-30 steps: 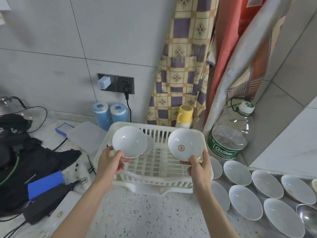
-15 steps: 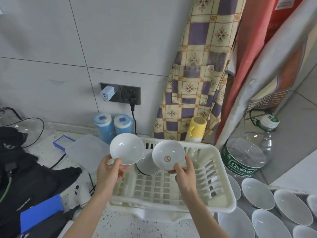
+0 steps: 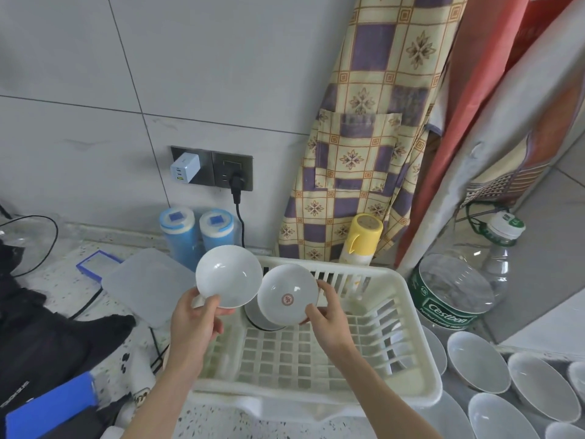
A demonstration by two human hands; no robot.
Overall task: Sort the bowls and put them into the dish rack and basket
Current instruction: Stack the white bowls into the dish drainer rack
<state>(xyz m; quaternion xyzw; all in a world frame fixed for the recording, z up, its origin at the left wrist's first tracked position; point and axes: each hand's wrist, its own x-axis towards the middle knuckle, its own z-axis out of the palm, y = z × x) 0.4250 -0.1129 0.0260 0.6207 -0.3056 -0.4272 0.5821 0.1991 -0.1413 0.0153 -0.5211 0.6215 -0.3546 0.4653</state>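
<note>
A cream plastic dish rack (image 3: 408, 299) stands on the speckled counter. My left hand (image 3: 196, 324) pinches the lower rim of a plain white bowl (image 3: 228, 275), tilted up over the rack's far left corner. My right hand (image 3: 327, 318) grips a white bowl with a red mark (image 3: 287, 294) and holds it low in that corner, right against another white bowl (image 3: 253, 318) that stands in the rack and is mostly hidden behind it. Several more white bowls (image 3: 478, 359) lie on the surface to the right of the rack.
Two blue canisters (image 3: 198, 237) and a yellow-capped bottle (image 3: 362, 239) stand at the wall behind the rack. A large clear water jug (image 3: 456, 289) sits at the right. A translucent lid (image 3: 142, 283), black cloth and cables (image 3: 47, 337) fill the left. Aprons hang above.
My right hand has carried the red-marked bowl left and down into the rack's far left corner, up against the bowl standing there. My left hand has kept its bowl raised.
</note>
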